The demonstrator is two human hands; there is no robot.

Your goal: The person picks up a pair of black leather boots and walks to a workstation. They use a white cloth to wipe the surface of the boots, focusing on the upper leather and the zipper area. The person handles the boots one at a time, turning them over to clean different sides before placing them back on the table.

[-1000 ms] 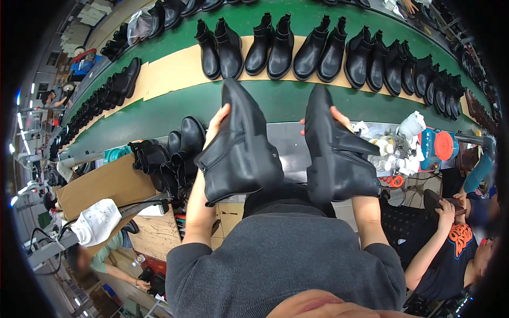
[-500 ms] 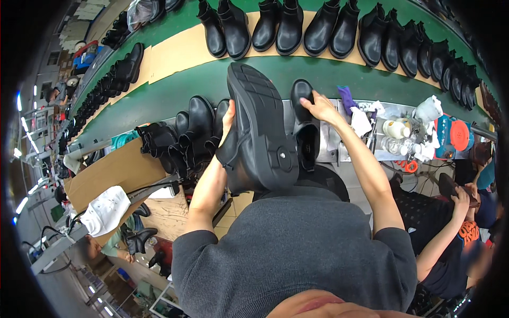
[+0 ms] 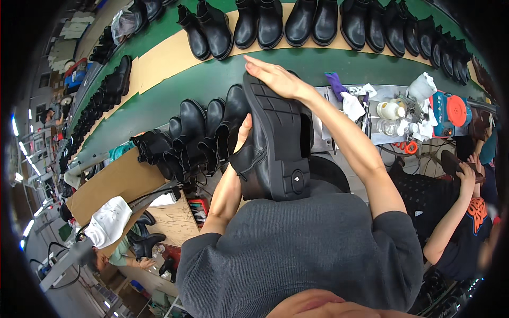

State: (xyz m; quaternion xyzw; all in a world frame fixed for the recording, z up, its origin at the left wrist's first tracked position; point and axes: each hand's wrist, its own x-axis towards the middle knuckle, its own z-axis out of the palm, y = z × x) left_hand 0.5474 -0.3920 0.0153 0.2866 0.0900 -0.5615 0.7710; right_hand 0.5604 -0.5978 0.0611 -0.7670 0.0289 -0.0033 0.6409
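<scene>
Sole toward me, a black ankle boot (image 3: 278,138) is held upright in front of my chest, its toe pointing away. My left hand (image 3: 244,132) grips it from the left, the thumb showing beside the upper and the other fingers hidden behind. Across the toe end of the ribbed sole lies my right hand (image 3: 275,78), fingers stretched out and pointing left. Behind the held boot, on its right, part of another black boot (image 3: 306,130) shows. Several black boots (image 3: 192,119) stand just left of my left hand.
Rows of black boots (image 3: 270,24) line a tan cardboard strip (image 3: 164,55) on the green bench (image 3: 212,74). On the right metal ledge are a purple cloth (image 3: 335,85), white bottles (image 3: 389,110) and a blue-and-red device (image 3: 450,112). A co-worker's arm (image 3: 450,212) is at far right.
My right hand has left the toe of the other boot and moved left onto the held boot's sole. The held boot has shifted slightly right, still in my left hand.
</scene>
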